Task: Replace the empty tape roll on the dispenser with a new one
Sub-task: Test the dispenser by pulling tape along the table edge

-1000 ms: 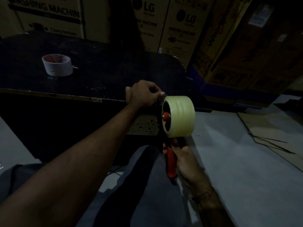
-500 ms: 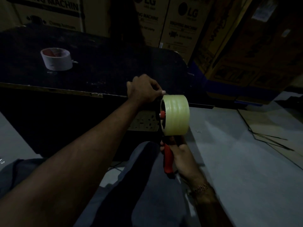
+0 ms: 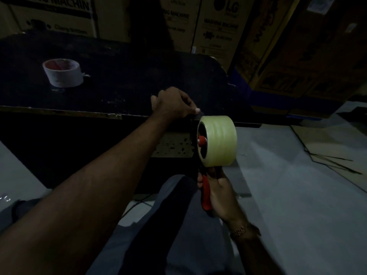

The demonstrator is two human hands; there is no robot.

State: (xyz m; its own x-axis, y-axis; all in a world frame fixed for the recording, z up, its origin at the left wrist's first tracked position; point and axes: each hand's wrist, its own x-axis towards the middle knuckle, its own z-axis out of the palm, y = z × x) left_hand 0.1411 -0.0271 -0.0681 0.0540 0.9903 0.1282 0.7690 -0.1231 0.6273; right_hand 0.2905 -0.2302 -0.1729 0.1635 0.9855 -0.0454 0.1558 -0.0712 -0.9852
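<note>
1. The right hand [image 3: 219, 192] is wrapped round the red handle of the tape dispenser [image 3: 205, 192], fingers closed tight on it, holding it upright in front of the table edge.
2. A full pale-yellow tape roll [image 3: 220, 140] sits on the dispenser's red hub, above the handle, its open side turned left.
3. The left hand [image 3: 172, 105] reaches over to the dark front part of the dispenser, just left of the roll's top; its fingers are curled and pinched there, though the light is too dim to tell exactly what they hold.
4. Well apart, far left on the dark table [image 3: 119, 80], stands a white empty tape core [image 3: 62, 73].
5. Cardboard boxes [image 3: 218, 26] are stacked behind the table.
</note>
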